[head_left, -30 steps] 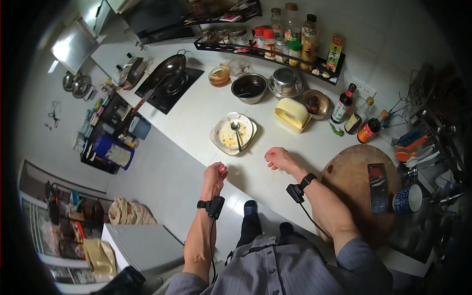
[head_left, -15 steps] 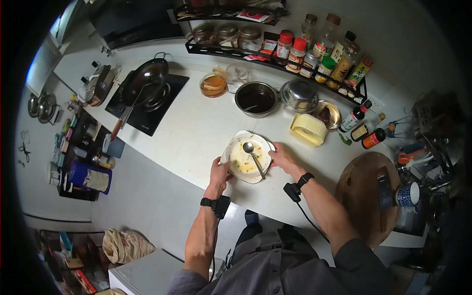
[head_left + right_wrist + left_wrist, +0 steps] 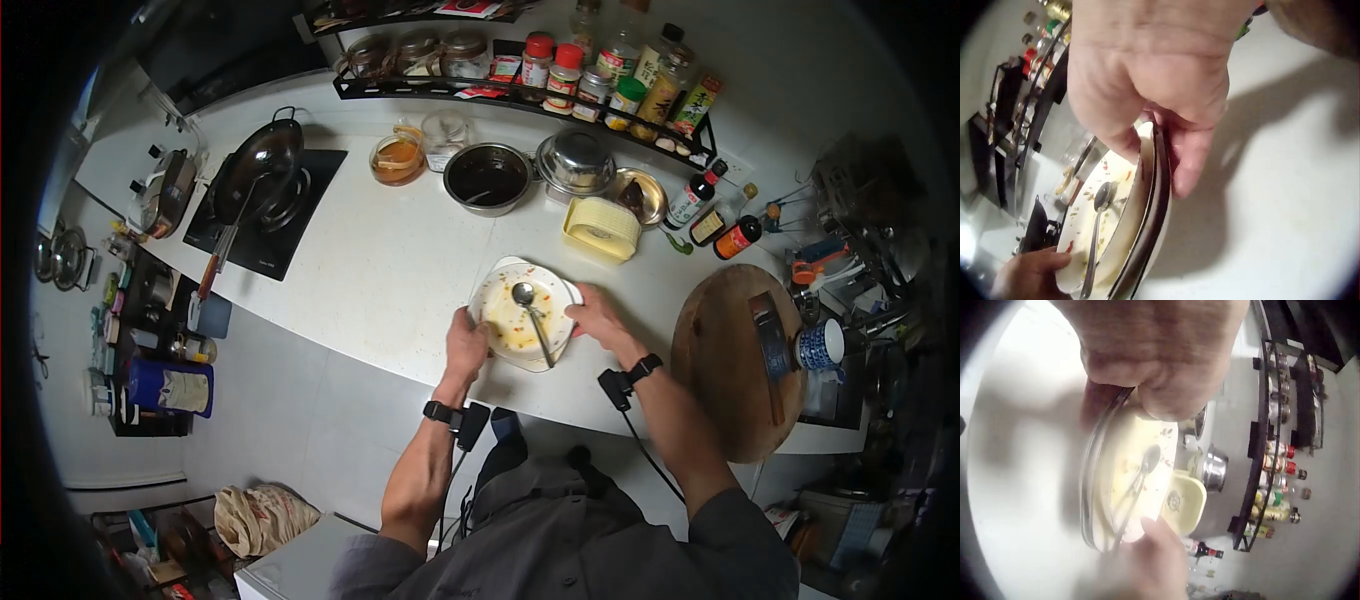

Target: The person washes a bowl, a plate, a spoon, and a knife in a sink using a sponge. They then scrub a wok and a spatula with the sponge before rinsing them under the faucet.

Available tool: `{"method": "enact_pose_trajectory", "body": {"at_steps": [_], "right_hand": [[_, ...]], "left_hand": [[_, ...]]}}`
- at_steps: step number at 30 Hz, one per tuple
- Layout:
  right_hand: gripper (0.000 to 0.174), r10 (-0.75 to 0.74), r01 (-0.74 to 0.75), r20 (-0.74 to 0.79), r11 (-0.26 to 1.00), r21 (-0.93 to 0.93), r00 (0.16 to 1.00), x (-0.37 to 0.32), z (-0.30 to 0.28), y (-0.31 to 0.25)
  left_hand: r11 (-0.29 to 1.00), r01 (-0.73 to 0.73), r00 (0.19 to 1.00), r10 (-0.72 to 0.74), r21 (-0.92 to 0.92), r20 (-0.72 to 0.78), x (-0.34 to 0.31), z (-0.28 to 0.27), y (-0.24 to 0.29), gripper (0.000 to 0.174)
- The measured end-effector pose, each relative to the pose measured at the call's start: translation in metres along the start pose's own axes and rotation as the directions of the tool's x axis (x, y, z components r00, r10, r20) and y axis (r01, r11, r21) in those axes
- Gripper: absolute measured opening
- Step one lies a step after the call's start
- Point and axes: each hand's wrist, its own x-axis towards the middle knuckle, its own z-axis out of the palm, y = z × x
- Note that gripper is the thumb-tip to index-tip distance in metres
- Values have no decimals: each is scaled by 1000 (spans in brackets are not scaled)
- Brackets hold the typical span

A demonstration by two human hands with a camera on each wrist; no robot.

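A stack of pale dishes (image 3: 519, 314) with food bits and a little liquid in the top one is held between both hands. A metal spoon (image 3: 534, 318) lies in it, bowl end toward the far side. The left hand (image 3: 466, 347) grips the left rim, and the right hand (image 3: 601, 318) grips the right rim. In the right wrist view, the thumb and fingers of the right hand (image 3: 1147, 81) pinch the stacked edges (image 3: 1155, 206). The left wrist view has the left hand (image 3: 1160, 356) at the rim, and a shadow lies on the counter beside the stack.
Behind stand a pot of dark liquid (image 3: 489, 178), a lidded steel bowl (image 3: 576, 163) and a yellow basket (image 3: 602, 229). Sauce bottles (image 3: 696, 195) and a round board (image 3: 738, 360) with a cleaver (image 3: 770, 345) are on the right; a wok (image 3: 258, 172) rests on the left hob.
Both hands have come to the dishes from apart and now grip them at either side. The head view has shifted, and the dishes appear tilted and lifted in the wrist views.
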Motion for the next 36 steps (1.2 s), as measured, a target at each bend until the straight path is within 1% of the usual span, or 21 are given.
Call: {"method": "enact_pose_trajectory", "body": {"at_steps": [3, 5, 7, 8, 9, 11, 13, 15, 16, 17, 19, 20, 22, 23, 26, 27, 29, 30, 33, 34, 36], "right_hand": [[52, -26, 27, -35, 999, 21, 999, -47, -46, -5], [51, -32, 35, -83, 999, 31, 996, -77, -74, 1], [49, -39, 39, -120, 999, 1, 992, -114, -118, 12], [45, -94, 107, -190, 992, 61, 977, -139, -134, 14], [45, -64, 84, -232, 993, 79, 971, -161, -151, 7], [43, -79, 112, -294, 989, 99, 953, -214, -194, 2], [42, -67, 106, -355, 990, 93, 932, -264, -237, 7], [44, -31, 53, -351, 997, 54, 936, -322, -282, 7], [44, -1, 37, -391, 996, 84, 920, -334, -303, 22], [42, -20, 63, -426, 994, 87, 905, -356, -322, 37], [39, -45, 94, -529, 993, 67, 848, -401, -361, 67], [38, -7, 65, -547, 994, 86, 837, -426, -378, 79], [37, 45, 11, -583, 996, 91, 811, -470, -414, 104], [37, 32, 26, -612, 996, 86, 790, -479, -428, 136], [38, 100, 21, -702, 987, 162, 705, -539, -458, 182], [38, 103, 23, -716, 986, 164, 691, -561, -466, 196], [39, 132, 53, -754, 975, 216, 643, -592, -484, 222], [41, 134, 48, -767, 977, 209, 627, -584, -498, 262], [42, 173, 1, -801, 977, 212, 573, -613, -530, 284], [42, 185, -7, -804, 976, 220, 565, -619, -542, 288], [42, 270, -63, -823, 959, 277, 500, -630, -571, 297]], "left_hand": [[999, -49, 998, 49, 11, 42, -18, 43, 9, 44], [967, -215, 976, 217, 134, -5, -17, 79, -7, 47], [963, -230, 972, 220, 138, 80, -59, 115, 40, 47], [975, -200, 971, 184, 95, 153, -84, 132, 68, 47], [988, -137, 966, 118, 67, 229, -96, 146, 94, 46], [986, -156, 945, 130, 64, 299, -125, 193, 116, 48], [997, -71, 936, 76, -26, 345, -163, 238, 137, 50], [996, -85, 905, 94, -39, 415, -190, 285, 143, 51], [996, -76, 883, 91, -52, 461, -194, 313, 139, 53], [997, -83, 865, 77, -9, 496, -204, 339, 136, 53], [986, -149, 822, 166, -75, 545, -236, 395, 138, 50], [987, -159, 797, 145, -28, 586, -246, 423, 133, 49], [993, -112, 769, 57, 47, 636, -279, 478, 133, 47], [989, -128, 746, 50, 70, 664, -285, 507, 111, 46], [990, -111, 652, 11, 82, 758, -323, 570, 99, 45], [990, -118, 638, 14, 80, 770, -344, 585, 106, 45], [909, -240, 587, -144, 341, 796, -380, 615, 130, 44], [964, -208, 581, -13, 165, 814, -370, 648, 85, 44], [964, -182, 549, -64, 194, 833, -380, 708, 65, 45], [958, -216, 503, -55, 187, 863, -377, 729, 58, 46], [967, -179, 500, -70, 182, 863, -385, 768, 52, 48]]}}
